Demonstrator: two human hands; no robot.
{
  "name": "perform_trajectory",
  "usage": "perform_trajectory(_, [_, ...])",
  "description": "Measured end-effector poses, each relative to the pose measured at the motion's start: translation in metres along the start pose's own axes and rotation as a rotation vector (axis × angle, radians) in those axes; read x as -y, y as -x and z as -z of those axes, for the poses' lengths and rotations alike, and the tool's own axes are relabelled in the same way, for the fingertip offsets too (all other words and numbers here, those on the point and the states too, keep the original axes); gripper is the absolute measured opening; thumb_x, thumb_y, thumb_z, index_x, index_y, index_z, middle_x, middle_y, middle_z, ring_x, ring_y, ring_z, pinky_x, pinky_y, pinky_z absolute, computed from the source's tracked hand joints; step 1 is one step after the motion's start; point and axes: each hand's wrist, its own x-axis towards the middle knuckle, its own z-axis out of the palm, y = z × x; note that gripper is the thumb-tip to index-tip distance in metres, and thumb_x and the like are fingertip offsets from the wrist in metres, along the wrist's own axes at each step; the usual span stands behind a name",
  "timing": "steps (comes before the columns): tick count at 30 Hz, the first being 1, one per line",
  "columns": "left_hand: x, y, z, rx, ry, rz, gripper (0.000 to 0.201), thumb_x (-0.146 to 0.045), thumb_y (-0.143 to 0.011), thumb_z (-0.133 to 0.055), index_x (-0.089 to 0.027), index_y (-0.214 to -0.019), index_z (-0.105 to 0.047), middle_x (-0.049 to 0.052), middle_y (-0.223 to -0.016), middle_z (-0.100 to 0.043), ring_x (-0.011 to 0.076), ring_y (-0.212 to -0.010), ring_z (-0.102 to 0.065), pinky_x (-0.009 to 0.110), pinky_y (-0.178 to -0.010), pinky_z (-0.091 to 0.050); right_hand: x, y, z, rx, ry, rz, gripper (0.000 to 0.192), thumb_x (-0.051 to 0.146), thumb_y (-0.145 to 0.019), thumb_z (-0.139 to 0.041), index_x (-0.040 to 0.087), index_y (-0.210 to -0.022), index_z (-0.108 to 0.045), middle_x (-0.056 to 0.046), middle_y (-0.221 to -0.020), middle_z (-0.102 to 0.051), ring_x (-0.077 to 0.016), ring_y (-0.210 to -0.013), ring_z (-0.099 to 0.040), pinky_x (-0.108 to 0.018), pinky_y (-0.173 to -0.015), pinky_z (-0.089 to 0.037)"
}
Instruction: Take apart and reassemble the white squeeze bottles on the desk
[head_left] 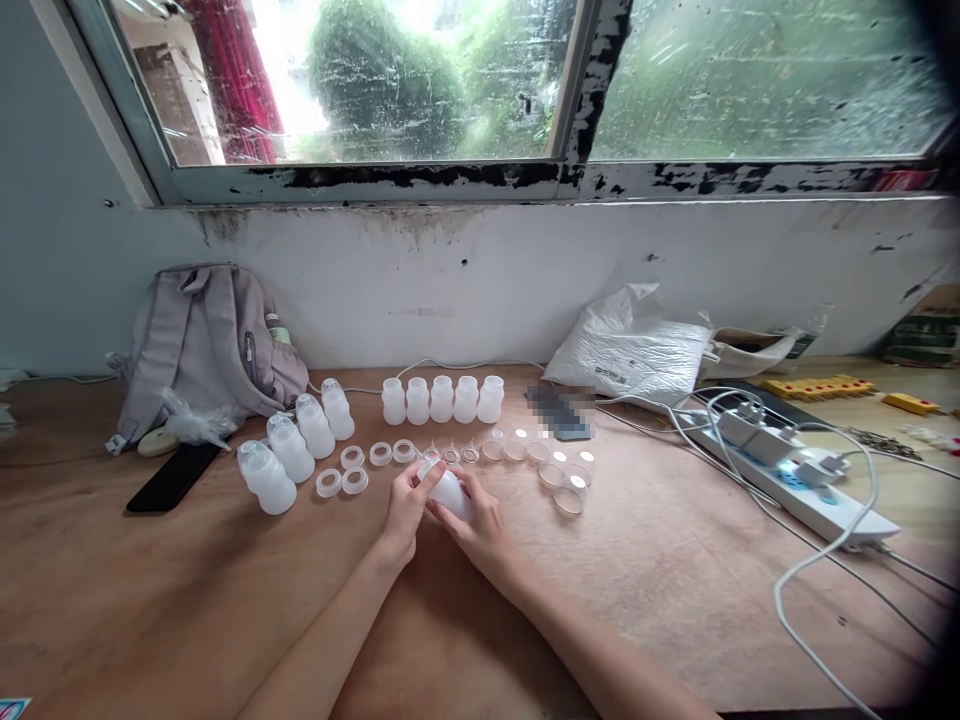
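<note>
Both my hands meet over the middle of the wooden table (637,580) around one small white plastic bottle (452,492). My right hand (484,525) grips the bottle's body from below. My left hand (405,505) pinches its top end with the fingertips. Behind my hands lies a row of white rings (352,458) and clear caps (517,448). Further back stand several open white bottles (441,399). To the left, several capped bottles (289,450) sit in a slanted line.
A grey backpack (206,345) leans on the wall at back left, with a black phone (174,477) in front of it. A white plastic bag (637,350) and a power strip (795,475) with trailing cables (817,560) fill the right side. The window sill runs above.
</note>
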Motion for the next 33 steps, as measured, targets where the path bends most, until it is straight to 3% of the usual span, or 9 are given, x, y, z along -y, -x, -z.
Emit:
perform_trajectory(4, [0.003,-0.003,0.003,-0.072,-0.053,-0.024,0.027,-0.039,-0.063,-0.065,-0.013,-0.070,-0.061,0.000,-0.062,-0.056,0.0094,-0.055,-0.049,0.020,-0.051,-0.036,0.001,0.000,0.002,0.089,-0.191,-0.088,0.039,0.042,-0.069,-0.061,0.021,-0.099,-0.046,-0.001,-0.072,-0.063,-0.0157,-0.060,-0.059,-0.025,-0.053,-0.045])
perform_trajectory(9, [0.002,-0.006,0.009,-0.049,-0.119,-0.060,0.027,-0.038,-0.062,-0.066,-0.012,-0.063,-0.062,0.000,-0.056,-0.055,0.0101,-0.053,-0.048,0.021,-0.050,-0.034,0.000,-0.003,0.006,0.205,-0.426,-0.187,0.036,0.045,-0.067,-0.061,0.020,-0.087,-0.047,0.001,-0.066,-0.060,-0.0124,-0.051,-0.053,-0.023,-0.046,-0.040])
perform_trajectory(14, [0.001,-0.005,0.005,0.005,-0.012,-0.051,0.034,-0.041,-0.065,-0.064,-0.013,-0.085,-0.064,0.005,-0.077,-0.063,0.0153,-0.067,-0.056,0.023,-0.058,-0.040,0.003,-0.007,0.007,0.209,-0.448,-0.172,0.039,0.045,-0.068,-0.061,0.021,-0.095,-0.046,-0.001,-0.078,-0.059,-0.0159,-0.069,-0.055,-0.027,-0.060,-0.044])
perform_trajectory(19, [0.005,-0.001,-0.002,0.060,0.093,-0.003,0.044,-0.043,-0.068,-0.061,-0.014,-0.102,-0.059,0.009,-0.094,-0.063,0.0200,-0.083,-0.058,0.028,-0.071,-0.043,0.002,-0.010,0.006,0.176,-0.451,-0.108,0.033,0.046,-0.085,-0.033,0.023,-0.101,-0.051,-0.004,-0.095,-0.057,-0.0175,-0.089,-0.052,-0.031,-0.079,-0.041])
perform_trajectory(24, [0.007,0.001,-0.001,0.037,0.096,0.032,0.043,-0.046,-0.068,-0.059,-0.014,-0.096,-0.058,0.009,-0.092,-0.064,0.0204,-0.080,-0.060,0.027,-0.068,-0.045,-0.010,-0.019,0.026,0.020,-0.183,-0.032,0.031,0.043,-0.085,-0.036,0.021,-0.089,-0.058,-0.005,-0.091,-0.057,-0.0186,-0.085,-0.052,-0.031,-0.073,-0.041])
perform_trajectory(27, [0.007,0.000,0.001,0.052,0.135,0.085,0.047,-0.050,-0.069,-0.057,-0.015,-0.101,-0.054,0.009,-0.092,-0.063,0.0185,-0.071,-0.061,0.026,-0.059,-0.046,-0.022,-0.022,0.057,-0.118,0.085,0.021,0.027,0.041,-0.082,-0.042,0.020,-0.085,-0.059,-0.007,-0.086,-0.056,-0.0201,-0.080,-0.052,-0.032,-0.068,-0.041])
perform_trajectory(30, [0.008,-0.002,0.002,0.040,0.156,0.115,0.052,-0.054,-0.068,-0.055,-0.017,-0.104,-0.051,0.006,-0.087,-0.062,0.0150,-0.060,-0.060,0.024,-0.049,-0.045,-0.041,-0.018,0.096,-0.276,0.380,0.070,0.022,0.035,-0.078,-0.046,0.020,-0.085,-0.059,-0.008,-0.091,-0.056,-0.0234,-0.088,-0.050,-0.037,-0.079,-0.039])
perform_trajectory(33, [0.010,-0.003,0.003,0.054,0.155,0.133,0.056,-0.057,-0.068,-0.053,-0.019,-0.108,-0.047,0.004,-0.081,-0.061,0.0137,-0.053,-0.058,0.024,-0.044,-0.044,-0.064,-0.008,0.126,-0.329,0.581,-0.023,0.024,0.033,-0.074,-0.047,0.020,-0.089,-0.059,-0.009,-0.093,-0.056,-0.0255,-0.089,-0.049,-0.040,-0.080,-0.038])
